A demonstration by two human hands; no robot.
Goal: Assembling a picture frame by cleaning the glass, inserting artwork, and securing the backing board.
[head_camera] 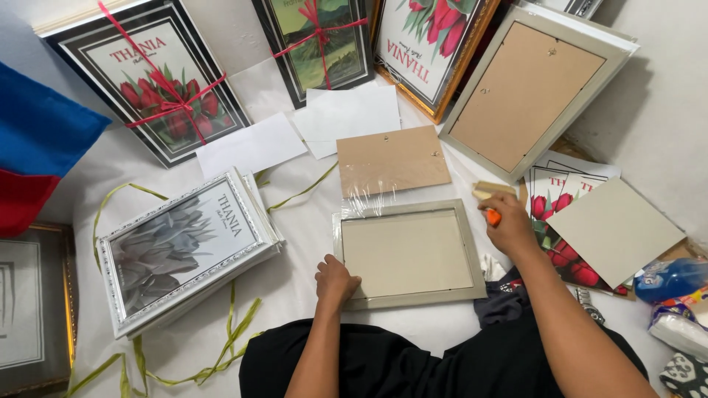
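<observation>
- pressing down on the lower left corner of a pale grey picture frame, the left hand lies curled with its fingers on the frame's rim; it grips nothing else
- the frame lies face down on the white sheet right in front of the person, its back open and a light inner panel showing; crinkled clear film sticks out at its top left corner
- the right hand is closed around a small orange-tipped tool just beside the frame's upper right corner; a pale block sits at the fingertips, and i cannot tell whether the hand holds it too
- a brown backing board lies flat just above the frame, touching the film
- to the left, a stack of silver frames with a grey leaf print on top; green ribbon trails around it
- further back, a tulip print tied with red ribbon, loose white sheets of paper, and a larger frame turned back side up
- at the right, tulip prints under a grey card; a blue bottle near the edge
</observation>
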